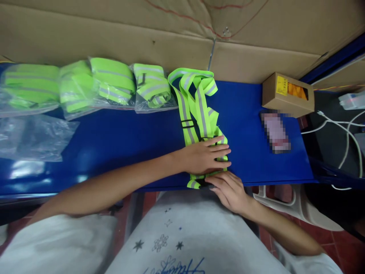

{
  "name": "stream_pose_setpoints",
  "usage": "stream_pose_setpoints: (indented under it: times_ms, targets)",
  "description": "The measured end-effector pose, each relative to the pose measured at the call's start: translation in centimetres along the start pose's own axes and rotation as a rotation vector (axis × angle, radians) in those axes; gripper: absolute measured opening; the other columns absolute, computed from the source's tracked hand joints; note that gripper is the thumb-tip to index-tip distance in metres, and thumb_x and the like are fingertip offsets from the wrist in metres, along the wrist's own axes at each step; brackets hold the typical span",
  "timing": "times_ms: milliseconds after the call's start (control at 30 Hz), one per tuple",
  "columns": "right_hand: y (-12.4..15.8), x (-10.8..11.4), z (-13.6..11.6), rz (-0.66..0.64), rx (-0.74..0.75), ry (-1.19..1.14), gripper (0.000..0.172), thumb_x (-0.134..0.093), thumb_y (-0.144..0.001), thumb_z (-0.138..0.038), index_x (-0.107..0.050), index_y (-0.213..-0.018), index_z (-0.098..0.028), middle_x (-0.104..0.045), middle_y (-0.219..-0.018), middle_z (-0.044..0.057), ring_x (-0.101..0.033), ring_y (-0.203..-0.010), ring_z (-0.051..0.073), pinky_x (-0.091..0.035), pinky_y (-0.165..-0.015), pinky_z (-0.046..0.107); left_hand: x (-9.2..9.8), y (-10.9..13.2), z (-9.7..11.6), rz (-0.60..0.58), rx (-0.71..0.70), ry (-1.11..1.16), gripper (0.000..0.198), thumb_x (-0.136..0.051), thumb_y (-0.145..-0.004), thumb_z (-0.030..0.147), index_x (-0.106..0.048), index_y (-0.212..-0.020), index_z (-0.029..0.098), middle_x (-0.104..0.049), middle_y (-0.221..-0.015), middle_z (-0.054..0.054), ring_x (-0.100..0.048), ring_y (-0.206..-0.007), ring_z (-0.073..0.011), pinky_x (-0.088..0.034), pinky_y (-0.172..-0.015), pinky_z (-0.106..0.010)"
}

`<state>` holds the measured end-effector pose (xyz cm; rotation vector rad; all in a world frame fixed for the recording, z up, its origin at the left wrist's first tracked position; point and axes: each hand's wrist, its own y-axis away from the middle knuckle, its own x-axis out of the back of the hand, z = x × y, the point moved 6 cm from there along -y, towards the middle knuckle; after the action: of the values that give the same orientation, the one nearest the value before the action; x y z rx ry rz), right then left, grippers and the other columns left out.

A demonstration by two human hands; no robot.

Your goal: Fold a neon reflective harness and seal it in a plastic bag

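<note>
A neon-yellow reflective strap harness (202, 110) with grey stripes and black slider buckles lies in loops on the blue table. My left hand (199, 156) is flat across its lower part, fingers stretched out to the right. Close by, at the table's front edge, my right hand (230, 191) has its fingers curled and pinching the harness's lower end, where a dark buckle partly shows. The fingertips cover most of that buckle. Folded harnesses in clear plastic bags stand in a row to the left, the nearest bagged harness (152, 85) touching the loose loops.
An empty clear bag (34, 137) lies at the left of the blue table (128, 133). On the right are a cardboard box (270, 93) with orange contents, a blurred-out phone (276, 131) and white cables (346, 140). Cardboard panels (114, 34) rise behind.
</note>
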<state>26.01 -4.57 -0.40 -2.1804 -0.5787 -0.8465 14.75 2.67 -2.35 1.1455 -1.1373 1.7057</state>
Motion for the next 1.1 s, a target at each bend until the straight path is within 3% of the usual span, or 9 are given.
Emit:
stream_pose_setpoints:
  times_ms: [200, 333, 467, 633, 733, 800, 900, 1000, 1100]
  targets:
    - [-1.9, -0.1, 0.4, -0.092, -0.084, -0.09, 0.036, -0.052, -0.102, -0.011, -0.06, -0.134, -0.025, -0.074, -0.105, 0.006, -0.073, -0.092, 0.019, -0.064, -0.08, 0.035, 1.0, 0.3, -0.6, 0.078, 0.024, 0.032, 0.048, -0.058, -0.1, 0.03, -0.058, -0.147, 0.019, -0.047, -0.163, -0.015, -0.043, -0.154, -0.0315, -0.026, -0.131, -0.058]
    - [-1.8, -0.1, 0.7, -0.079, -0.182, -0.164, 0.043, -0.054, -0.102, -0.012, -0.057, -0.142, -0.028, -0.074, -0.111, 0.005, -0.072, -0.101, 0.02, -0.063, -0.087, 0.036, 0.9, 0.7, -1.4, 0.091, 0.136, 0.001, 0.045, -0.048, -0.107, 0.034, -0.054, -0.15, 0.021, -0.039, -0.168, -0.013, -0.034, -0.159, -0.0296, -0.025, -0.131, -0.057]
    - [-1.9, -0.1, 0.9, -0.024, -0.19, 0.042, 0.051, -0.059, -0.1, -0.016, -0.055, -0.149, -0.033, -0.068, -0.119, 0.009, -0.067, -0.111, 0.028, -0.058, -0.091, 0.047, 0.0, 0.9, -2.6, 0.033, 0.214, 0.052, 0.048, -0.051, -0.106, 0.034, -0.052, -0.152, 0.02, -0.04, -0.167, -0.013, -0.032, -0.16, -0.0288, -0.025, -0.131, -0.051]
    - [-2.2, -0.6, 1.0, -0.05, -0.068, 0.246, 0.068, -0.061, -0.1, -0.019, -0.04, -0.162, -0.035, -0.068, -0.11, 0.008, -0.065, -0.107, 0.029, -0.054, -0.088, 0.046, 0.3, 0.6, -3.7, 0.045, 0.128, 0.068, 0.044, -0.058, -0.102, 0.029, -0.061, -0.145, 0.02, -0.049, -0.161, -0.014, -0.043, -0.153, -0.0275, -0.031, -0.127, -0.045]
    - [-2.0, -1.2, 0.8, -0.172, 0.021, 0.288, 0.062, -0.059, -0.102, -0.019, -0.043, -0.16, -0.033, -0.072, -0.115, 0.008, -0.064, -0.115, 0.028, -0.054, -0.093, 0.044, 0.9, 0.2, -4.4, 0.07, 0.112, -0.025, 0.039, -0.047, -0.108, 0.036, -0.067, -0.138, 0.023, -0.061, -0.149, -0.014, -0.052, -0.146, -0.0289, -0.033, -0.123, -0.051]
    - [-1.8, -1.5, 0.7, -0.248, 0.084, 0.344, 0.05, -0.059, -0.104, -0.037, -0.053, -0.153, -0.026, -0.073, -0.121, 0.01, -0.063, -0.118, 0.03, -0.053, -0.097, 0.045, 1.1, 0.0, -4.7, 0.067, 0.111, -0.062, 0.041, -0.043, -0.109, 0.038, -0.068, -0.138, 0.023, -0.063, -0.146, -0.014, -0.053, -0.145, -0.0304, -0.031, -0.124, -0.055]
    - [-1.7, -1.6, 0.5, -0.326, 0.163, 0.407, 0.071, -0.055, -0.099, -0.067, -0.058, -0.148, -0.016, -0.073, -0.127, 0.015, -0.063, -0.121, 0.032, -0.049, -0.106, 0.049, 1.1, 0.0, -4.9, 0.074, 0.102, -0.057, 0.042, -0.043, -0.109, 0.038, -0.067, -0.139, 0.023, -0.062, -0.146, -0.014, -0.052, -0.146, -0.0299, -0.029, -0.126, -0.056]
    - [-1.6, -1.7, 0.6, -0.381, 0.179, 0.456, 0.07, -0.057, -0.099, -0.063, -0.054, -0.152, -0.017, -0.071, -0.133, 0.014, -0.062, -0.126, 0.031, -0.046, -0.11, 0.049, 1.2, 0.1, -4.9, 0.109, 0.088, -0.045, 0.041, -0.045, -0.108, 0.038, -0.068, -0.137, 0.022, -0.064, -0.145, -0.013, -0.052, -0.147, -0.0287, -0.024, -0.13, -0.057]
    - [-1.0, -1.9, 0.3, -0.384, 0.194, 0.467, 0.062, -0.059, -0.102, -0.056, -0.056, -0.151, -0.019, -0.073, -0.132, 0.012, -0.063, -0.126, 0.029, -0.048, -0.107, 0.048, 1.4, 0.2, -4.7, 0.139, 0.071, -0.06, 0.042, -0.044, -0.108, 0.041, -0.069, -0.136, 0.021, -0.064, -0.144, -0.014, -0.047, -0.151, -0.0305, -0.011, -0.132, -0.066]
